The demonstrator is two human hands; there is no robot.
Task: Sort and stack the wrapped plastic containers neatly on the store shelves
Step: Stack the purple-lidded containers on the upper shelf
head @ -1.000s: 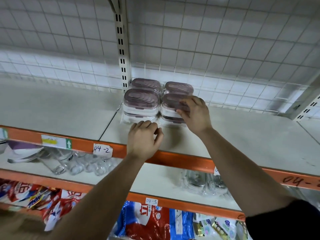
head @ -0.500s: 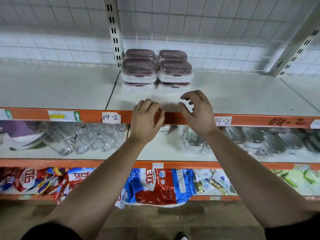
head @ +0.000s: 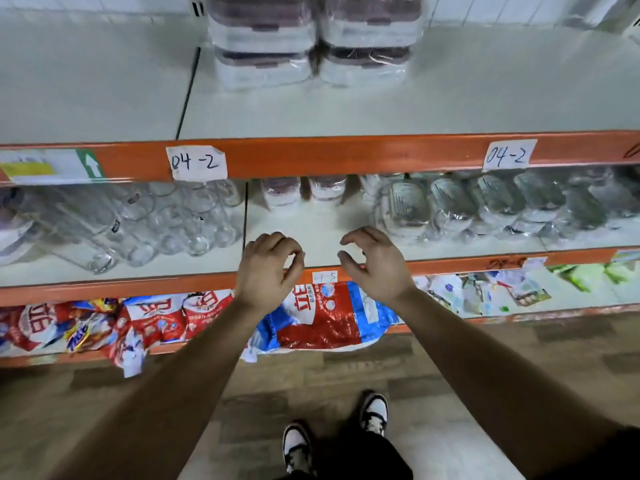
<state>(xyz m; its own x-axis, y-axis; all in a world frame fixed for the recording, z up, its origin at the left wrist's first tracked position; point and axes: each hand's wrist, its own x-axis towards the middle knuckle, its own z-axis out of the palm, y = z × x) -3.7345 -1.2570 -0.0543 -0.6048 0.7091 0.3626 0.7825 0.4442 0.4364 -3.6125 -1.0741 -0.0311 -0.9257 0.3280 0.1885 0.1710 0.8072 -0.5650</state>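
Note:
Wrapped plastic containers with dark pink lids stand stacked two high, side by side, on the upper shelf. Two more wrapped pink-lidded containers sit deep on the middle shelf, partly hidden by the orange beam. My left hand and my right hand hover side by side over the front edge of the middle shelf. Both have loosely curled fingers and hold nothing. They are well short of the middle-shelf containers.
Clear glass jars and bottles lie at the left of the middle shelf, wrapped clear containers at the right. Red and blue bags fill the bottom shelf. Orange beams carry paper labels. My shoes stand on the floor.
Both hands came away from the containers on the upper shelf and dropped down to the middle shelf's front edge. The view tilted downward with them.

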